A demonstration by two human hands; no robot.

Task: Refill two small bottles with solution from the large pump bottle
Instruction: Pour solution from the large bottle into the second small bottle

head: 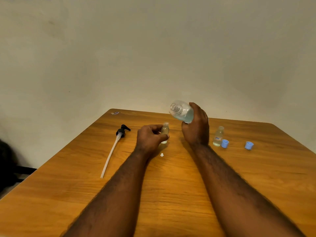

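A wooden table with orange-brown grain and rounded corners [171, 194] fills the lower view. Behind it rises a plain, cream-coloured wall [153, 48], dimly and evenly lit. Left of the table, a dark shape [6, 161] sits low against the wall.

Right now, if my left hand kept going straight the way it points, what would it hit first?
The left hand points forward and right, and its fingers already wrap the small open bottle. Beyond it, likely the right hand holding the large bottle, though depth is unclear.
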